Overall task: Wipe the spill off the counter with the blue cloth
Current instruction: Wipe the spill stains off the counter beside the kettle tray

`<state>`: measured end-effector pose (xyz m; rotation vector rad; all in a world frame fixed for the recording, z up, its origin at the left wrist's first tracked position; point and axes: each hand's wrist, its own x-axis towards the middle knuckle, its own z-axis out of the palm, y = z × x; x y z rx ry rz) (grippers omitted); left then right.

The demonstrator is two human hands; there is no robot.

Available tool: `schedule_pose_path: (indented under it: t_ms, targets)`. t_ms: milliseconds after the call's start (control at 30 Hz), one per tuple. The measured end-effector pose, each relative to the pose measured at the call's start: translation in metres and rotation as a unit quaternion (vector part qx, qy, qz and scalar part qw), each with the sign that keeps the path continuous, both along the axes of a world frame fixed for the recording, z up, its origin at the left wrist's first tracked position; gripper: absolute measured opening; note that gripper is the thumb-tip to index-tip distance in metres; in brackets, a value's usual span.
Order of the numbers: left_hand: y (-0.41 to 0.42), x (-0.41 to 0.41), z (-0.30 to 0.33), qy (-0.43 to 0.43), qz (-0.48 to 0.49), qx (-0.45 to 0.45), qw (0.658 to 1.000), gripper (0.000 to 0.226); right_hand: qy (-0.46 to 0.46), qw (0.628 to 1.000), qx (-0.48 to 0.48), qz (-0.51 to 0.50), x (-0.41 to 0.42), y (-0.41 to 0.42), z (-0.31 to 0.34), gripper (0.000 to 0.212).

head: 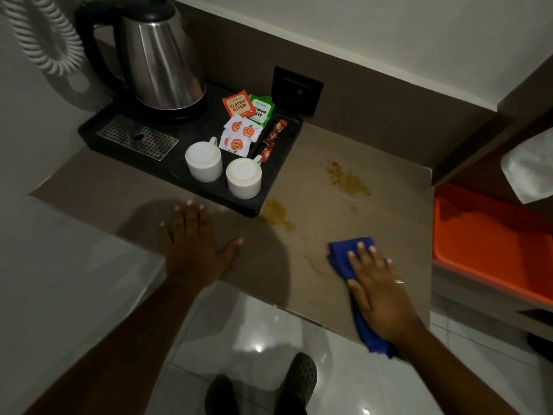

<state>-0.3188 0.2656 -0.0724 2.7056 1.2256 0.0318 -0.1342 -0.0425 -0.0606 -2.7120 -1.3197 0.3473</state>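
A brownish-yellow spill point(348, 179) stains the light wooden counter point(398, 211) in patches, with a second patch point(276, 212) beside the tray corner and a faint wet trail near the cloth. The blue cloth point(344, 253) lies on the counter near its front edge, trailing over the edge under my wrist. My right hand point(378, 290) presses flat on the cloth, fingers spread. My left hand point(191, 244) rests flat on the counter to the left, fingers apart, holding nothing.
A black tray point(287, 139) at the back holds a steel kettle point(158, 61), two upturned white cups point(205, 161), tea sachets point(239, 104) and a metal drip grid point(137, 137). An orange tray point(484, 250) sits on a lower shelf to the right. White tiled floor lies below.
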Motion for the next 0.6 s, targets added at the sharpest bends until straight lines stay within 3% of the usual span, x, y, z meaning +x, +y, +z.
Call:
schedule_pose_path:
  t_ms: [100, 233, 300, 367, 467, 533, 600]
  targets:
    - [-0.001, 0.0, 0.001, -0.008, -0.006, 0.0, 1.0, 0.106, -0.015, 0.989, -0.012, -0.144, 0.03, -0.004, 0.003, 0.06]
    - [-0.001, 0.0, 0.0, -0.005, -0.011, 0.005, 1.0, 0.107, -0.01, 0.944, -0.03, -0.328, 0.024, 0.076, 0.006, 0.062]
    - [0.001, 0.0, -0.001, 0.007, -0.011, 0.004, 1.0, 0.108, -0.008, 0.956, -0.018, -0.292, 0.003, 0.11, 0.005, 0.063]
    - [0.004, 0.001, -0.002, 0.013, -0.011, 0.005, 1.0, 0.109, -0.032, 0.989, 0.004, -0.147, -0.027, 0.119, -0.002, 0.063]
    - [0.009, 0.002, -0.002, 0.018, -0.012, 0.004, 1.0, 0.111, -0.032, 0.999, -0.009, 0.03, -0.05, 0.073, -0.006, 0.062]
    - [0.012, 0.002, -0.002, 0.022, -0.011, 0.003, 1.0, 0.113, -0.016, 1.0, -0.007, 0.024, -0.037, 0.03, -0.007, 0.059]
    - [0.013, 0.002, -0.002, 0.022, -0.01, -0.002, 1.0, 0.114, -0.009, 0.999, 0.0, -0.051, -0.012, -0.001, -0.002, 0.057]
